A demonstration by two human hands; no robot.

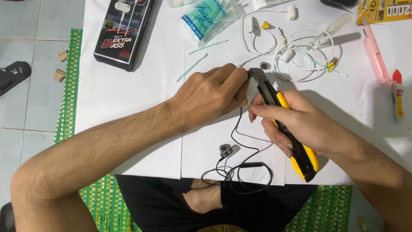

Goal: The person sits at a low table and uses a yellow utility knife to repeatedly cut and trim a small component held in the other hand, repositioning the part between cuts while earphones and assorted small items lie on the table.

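My left hand [212, 92] is closed around the end of a black earphone cable [240, 167], pinching a small black earbud piece at its fingertips. My right hand [300, 124] grips a yellow and black utility knife [296, 141]. Its extended blade [257, 75] points up and touches the spot where my left fingertips hold the piece. The rest of the black cable loops down to the near edge of the white paper [128, 90], with another black earbud [225, 151] lying there.
White earphones [296, 56] lie coiled at the upper right beside a pink tool [375, 53] and a small glue tube [398, 94]. A black earphone box [124, 30] and a bag of swabs [210, 17] sit at the top. A green mat [68, 86] lies underneath.
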